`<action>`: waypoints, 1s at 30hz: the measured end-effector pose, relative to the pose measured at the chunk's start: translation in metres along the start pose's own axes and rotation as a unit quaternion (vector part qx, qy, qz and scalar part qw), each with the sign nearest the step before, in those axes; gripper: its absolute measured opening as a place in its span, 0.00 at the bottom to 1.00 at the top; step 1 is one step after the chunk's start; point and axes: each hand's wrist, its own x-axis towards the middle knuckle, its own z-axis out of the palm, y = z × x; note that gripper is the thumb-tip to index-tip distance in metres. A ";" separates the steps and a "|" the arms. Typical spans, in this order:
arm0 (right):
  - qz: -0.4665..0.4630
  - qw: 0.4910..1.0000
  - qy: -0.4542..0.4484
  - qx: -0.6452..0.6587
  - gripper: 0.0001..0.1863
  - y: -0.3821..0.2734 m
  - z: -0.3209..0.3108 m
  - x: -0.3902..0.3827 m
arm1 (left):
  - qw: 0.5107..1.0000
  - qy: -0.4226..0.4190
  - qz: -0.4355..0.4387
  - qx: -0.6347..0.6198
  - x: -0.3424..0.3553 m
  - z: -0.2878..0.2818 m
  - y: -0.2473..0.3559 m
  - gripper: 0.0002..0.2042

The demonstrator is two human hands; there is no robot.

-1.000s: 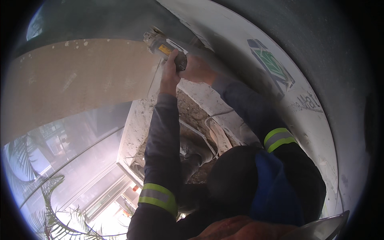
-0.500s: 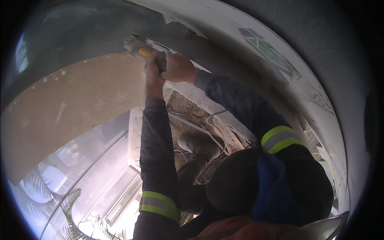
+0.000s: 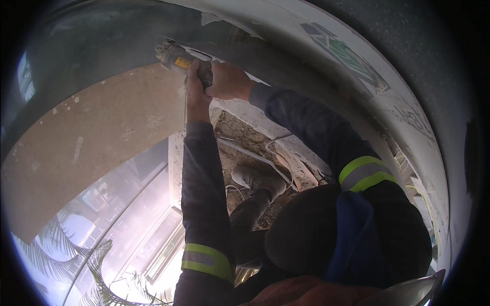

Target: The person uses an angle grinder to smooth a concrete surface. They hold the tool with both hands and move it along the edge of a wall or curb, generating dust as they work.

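Both hands are closed on a grinder [image 3: 178,60] at the top of the view, the left hand [image 3: 198,99] around its body and the right hand [image 3: 229,81] on its rear part, the two nearly meeting. The tool's head lies by the upper right corner of a brown board [image 3: 92,130], in front of a dark wall [image 3: 107,38]; whether it touches the wall cannot be told (the air there looks hazy). On the right curves a pale panel [image 3: 408,92] with a green picture [image 3: 347,53]. Below the hands, a strip between pale edges holds dirt [image 3: 237,125], a thin cable [image 3: 270,148] and a dusty foot [image 3: 263,182]. The left sleeve [image 3: 201,173] and dark clothing cover part of it. A blue cloth [image 3: 352,237] hangs at lower right; palm leaves [image 3: 61,255] show at lower left.
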 end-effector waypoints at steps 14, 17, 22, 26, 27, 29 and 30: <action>0.043 0.998 -0.040 -0.012 0.28 -0.001 -0.007 -0.004 | 0.999 0.004 -0.007 -0.044 -0.001 0.003 -0.009 0.19; 0.038 0.998 -0.041 -0.009 0.28 0.000 -0.008 -0.004 | 1.000 -0.006 -0.006 -0.018 0.001 -0.002 -0.010 0.21; 0.044 0.998 -0.037 -0.018 0.28 0.000 -0.008 -0.003 | 1.000 -0.013 -0.009 -0.021 0.001 -0.001 -0.012 0.20; 0.032 0.999 -0.030 -0.014 0.28 0.000 -0.007 -0.002 | 1.000 -0.016 0.000 -0.025 0.004 -0.005 -0.012 0.20; 0.036 0.999 -0.034 -0.011 0.28 0.002 -0.007 -0.001 | 1.000 -0.013 -0.001 -0.023 0.004 -0.004 -0.012 0.20; 0.043 0.998 -0.041 -0.006 0.28 0.004 -0.007 0.000 | 1.000 -0.005 -0.001 -0.019 0.003 -0.001 -0.014 0.20; 0.040 0.998 -0.037 -0.008 0.28 0.005 -0.007 0.001 | 1.000 -0.006 -0.005 -0.023 0.002 0.001 -0.013 0.20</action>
